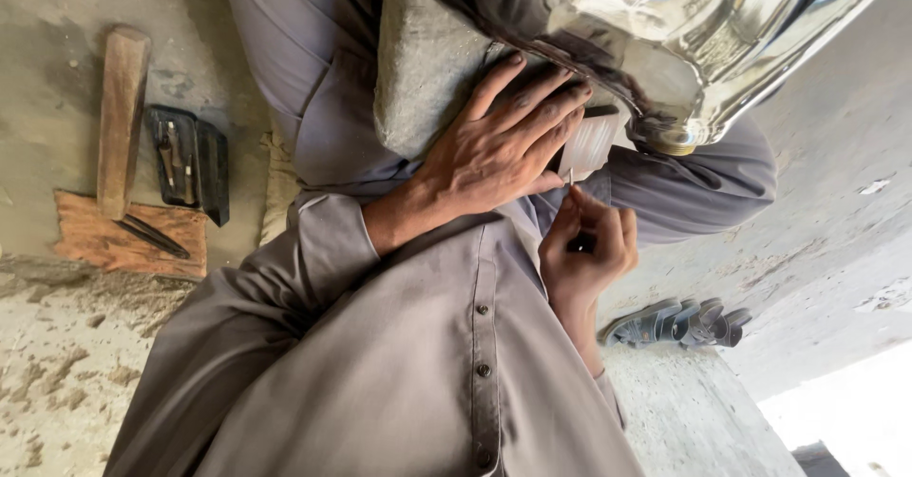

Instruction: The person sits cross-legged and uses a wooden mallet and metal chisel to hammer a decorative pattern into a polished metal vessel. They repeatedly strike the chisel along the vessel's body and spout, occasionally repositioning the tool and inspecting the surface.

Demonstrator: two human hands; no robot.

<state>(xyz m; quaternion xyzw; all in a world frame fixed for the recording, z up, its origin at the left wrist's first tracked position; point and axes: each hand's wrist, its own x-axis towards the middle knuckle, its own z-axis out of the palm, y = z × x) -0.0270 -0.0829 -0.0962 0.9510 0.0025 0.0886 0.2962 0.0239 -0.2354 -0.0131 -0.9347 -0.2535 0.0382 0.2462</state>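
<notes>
Shiny metal vessel [693, 30] rests tilted on the person's lap, above a grey stone block [418, 68]. Left hand [499, 149] lies flat with fingers spread, pressing on the block and the vessel's dark lower edge. Right hand [589, 244] has its grip pinched on a thin metal tool [571, 177], tip just beside a small pale plate [591, 142]. On the floor lie a wooden mallet [122, 116], a black tool case [190, 162] and grey sandals [674, 323]
</notes>
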